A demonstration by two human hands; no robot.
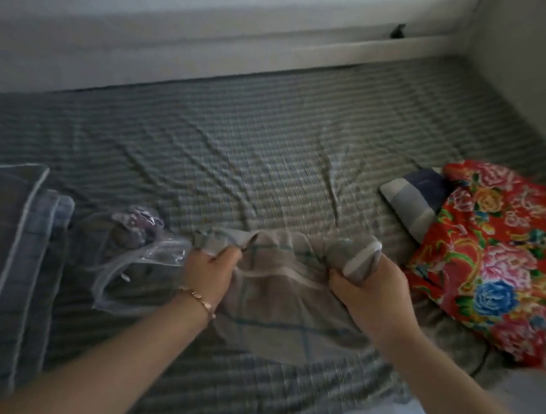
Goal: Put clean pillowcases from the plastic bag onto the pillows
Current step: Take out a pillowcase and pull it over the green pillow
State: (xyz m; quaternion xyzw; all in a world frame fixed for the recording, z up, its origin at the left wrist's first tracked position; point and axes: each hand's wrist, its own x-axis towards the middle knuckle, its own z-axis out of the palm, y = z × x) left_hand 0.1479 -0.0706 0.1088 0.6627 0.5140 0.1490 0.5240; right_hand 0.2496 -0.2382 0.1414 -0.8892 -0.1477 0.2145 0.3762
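- Left hand (212,268) and right hand (366,287) each clutch a bunched top edge of the grey checked pillowcase (286,315), which drapes toward the person.
- Bed (237,147): wrinkled grey striped sheet, everything lies on it.
- Folded grey bedding (0,259) at the left edge.
- Red floral cloth (492,254) on the right, partly covering a blue-striped pillow (415,198).
- Clear plastic bag (142,252) just beside the left hand, crumpled on the sheet.

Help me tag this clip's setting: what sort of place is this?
Most likely a bedroom. A striped sheet lies spread inside a white bed frame, a pillow pokes out from a red floral cloth, and the left hand and right hand grip a checked pillowcase.
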